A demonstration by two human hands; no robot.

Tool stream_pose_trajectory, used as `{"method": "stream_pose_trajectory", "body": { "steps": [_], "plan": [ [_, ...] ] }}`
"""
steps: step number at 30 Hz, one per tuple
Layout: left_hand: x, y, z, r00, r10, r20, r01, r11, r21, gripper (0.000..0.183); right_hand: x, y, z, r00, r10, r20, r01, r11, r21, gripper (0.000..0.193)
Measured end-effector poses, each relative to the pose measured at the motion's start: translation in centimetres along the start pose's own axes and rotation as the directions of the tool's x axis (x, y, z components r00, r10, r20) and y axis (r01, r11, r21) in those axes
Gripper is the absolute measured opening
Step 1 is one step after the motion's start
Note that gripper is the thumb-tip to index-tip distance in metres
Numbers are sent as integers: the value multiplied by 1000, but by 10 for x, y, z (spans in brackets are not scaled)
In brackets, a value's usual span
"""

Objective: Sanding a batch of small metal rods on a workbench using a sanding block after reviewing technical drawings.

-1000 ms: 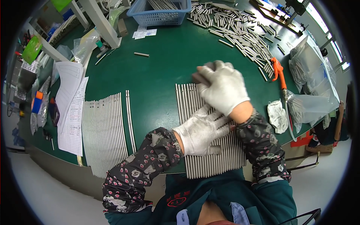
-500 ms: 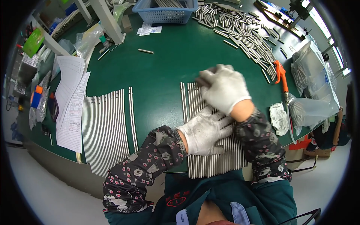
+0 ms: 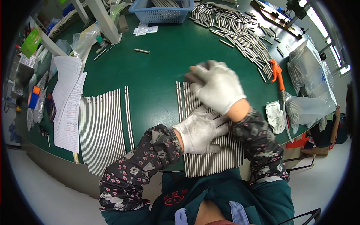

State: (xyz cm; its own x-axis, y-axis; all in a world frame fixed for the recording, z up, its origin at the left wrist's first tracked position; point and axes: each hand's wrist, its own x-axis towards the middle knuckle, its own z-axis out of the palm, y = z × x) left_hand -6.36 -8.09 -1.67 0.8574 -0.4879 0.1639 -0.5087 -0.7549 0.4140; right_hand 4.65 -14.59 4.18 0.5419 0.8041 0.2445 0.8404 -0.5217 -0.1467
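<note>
A row of long thin metal rods [image 3: 213, 165] lies side by side at the table's near edge. My gloved left hand [image 3: 200, 131] rests flat across them, fingers spread. Over their far ends is my right hand [image 3: 218, 88], also in a white glove, with its fingers curled. Its fingertips are dark and smeared by motion, so whatever they may hold is not clear. Just left of the row, a narrow rod [image 3: 179, 98] lies slightly apart. A second row of similar rods [image 3: 102, 129] sits farther left, with a slim pair [image 3: 129, 118] separated beside it.
Short metal pins [image 3: 240, 41] are heaped at the back right, near a blue basket [image 3: 161, 15]. One loose pin [image 3: 142, 51] lies mid-table. An orange air gun [image 3: 276, 71], a crumpled white glove [image 3: 275, 117] and plastic bags [image 3: 309, 108] line the right; paper sheets [image 3: 67, 108] the left.
My right hand has shifted slightly left and away from me over the rods' far ends, still curled. My left hand stays flat on the row. The whole view has moved a little.
</note>
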Motion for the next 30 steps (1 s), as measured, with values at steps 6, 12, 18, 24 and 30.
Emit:
{"method": "stream_pose_trajectory", "body": {
  "steps": [6, 12, 18, 24, 30],
  "plan": [
    [2, 0, 1, 998, 57, -15, -54, 990, 131, 76, -9, 38, -6, 995, 89, 39, -81, 982, -171, 25],
    [-3, -1, 4, 999, 25, 48, -34, 981, 192, 84, -34, 97, 17, 931, 182, -316, -155, 982, 106, 43],
    [-12, 15, -6, 993, -87, 75, 75, 985, 154, 87, -42, 105, 22, 917, 232, -324, -181, 967, 181, 46],
    [-26, 10, -8, 995, -71, 63, 60, 986, 152, 85, -44, 103, 18, 925, 230, -301, -177, 965, 194, 46],
    [-36, 8, -15, 991, -99, 91, 85, 985, 150, 88, -44, 103, 19, 927, 235, -292, -188, 966, 178, 47]
  ]
}}
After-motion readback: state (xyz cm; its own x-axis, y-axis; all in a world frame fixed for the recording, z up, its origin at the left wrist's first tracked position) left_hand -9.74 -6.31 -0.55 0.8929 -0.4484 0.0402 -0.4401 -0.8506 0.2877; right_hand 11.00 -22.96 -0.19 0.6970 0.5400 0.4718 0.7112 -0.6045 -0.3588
